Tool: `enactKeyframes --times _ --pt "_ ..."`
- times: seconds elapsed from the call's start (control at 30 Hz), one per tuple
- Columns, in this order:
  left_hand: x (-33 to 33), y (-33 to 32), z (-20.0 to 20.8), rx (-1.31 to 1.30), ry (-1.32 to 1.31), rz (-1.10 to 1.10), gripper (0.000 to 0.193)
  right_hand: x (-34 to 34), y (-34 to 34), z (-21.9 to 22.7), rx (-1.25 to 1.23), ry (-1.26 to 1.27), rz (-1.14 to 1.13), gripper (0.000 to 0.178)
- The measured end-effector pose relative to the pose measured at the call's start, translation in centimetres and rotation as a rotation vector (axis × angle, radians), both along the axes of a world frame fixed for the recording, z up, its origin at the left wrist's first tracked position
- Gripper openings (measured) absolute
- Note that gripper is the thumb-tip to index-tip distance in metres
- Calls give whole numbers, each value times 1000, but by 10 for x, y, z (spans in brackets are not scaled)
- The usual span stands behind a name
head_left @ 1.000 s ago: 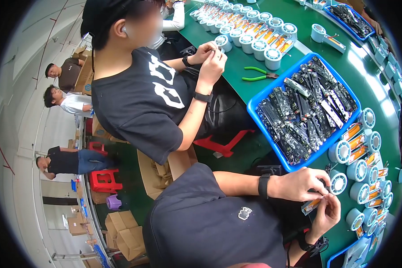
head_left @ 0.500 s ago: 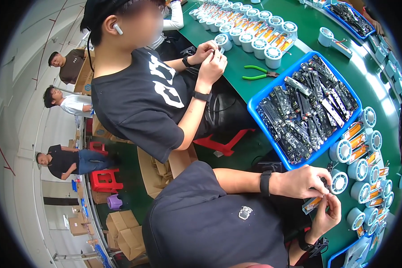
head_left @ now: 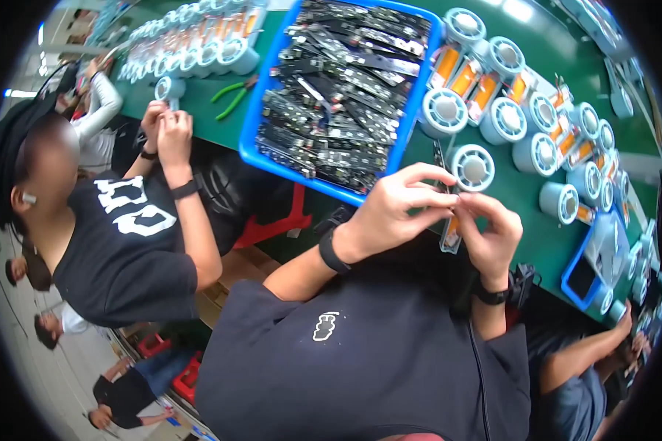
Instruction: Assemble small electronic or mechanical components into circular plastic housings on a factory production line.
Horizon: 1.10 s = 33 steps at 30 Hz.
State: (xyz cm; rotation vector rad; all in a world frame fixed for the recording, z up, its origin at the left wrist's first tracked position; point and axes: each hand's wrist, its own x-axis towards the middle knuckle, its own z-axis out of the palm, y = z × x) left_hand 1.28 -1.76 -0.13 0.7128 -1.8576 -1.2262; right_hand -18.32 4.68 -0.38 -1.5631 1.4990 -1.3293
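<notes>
Centrally placed: one pale-blue fan unit (head_left: 472,169)

At far left, a co-worker's hands (head_left: 171,136) are raised together. Next, one pair of green-handled pliers (head_left: 241,87) lies beside one blue tray (head_left: 423,73) of circuit boards (head_left: 346,81), too many to count. The left hand (head_left: 403,204) reaches inward, thumb and forefinger pressed together just nearside of the fan unit's round head. The right hand (head_left: 496,234) angles up, fingertips meeting there too; what they pinch is too small to tell. Beyond, rightward, stand at least nine other units (head_left: 502,121).
</notes>
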Motion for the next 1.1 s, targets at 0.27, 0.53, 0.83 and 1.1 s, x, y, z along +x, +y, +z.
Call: enactKeyframes --times 0.27,0.53,0.83,1.1 --pt "-12 9 -3 58 22 48 27 -4 7 1 26 -45 23 26" --pt "-7 10 -3 -13 -44 85 25 -13 6 14 -55 250 215 44" --pt "-7 8 -2 -8 -50 81 23 -12 9 8 -72 208 250 47" --pt "-10 7 2 -7 -61 59 23 -12 5 1 -99 54 177 50"
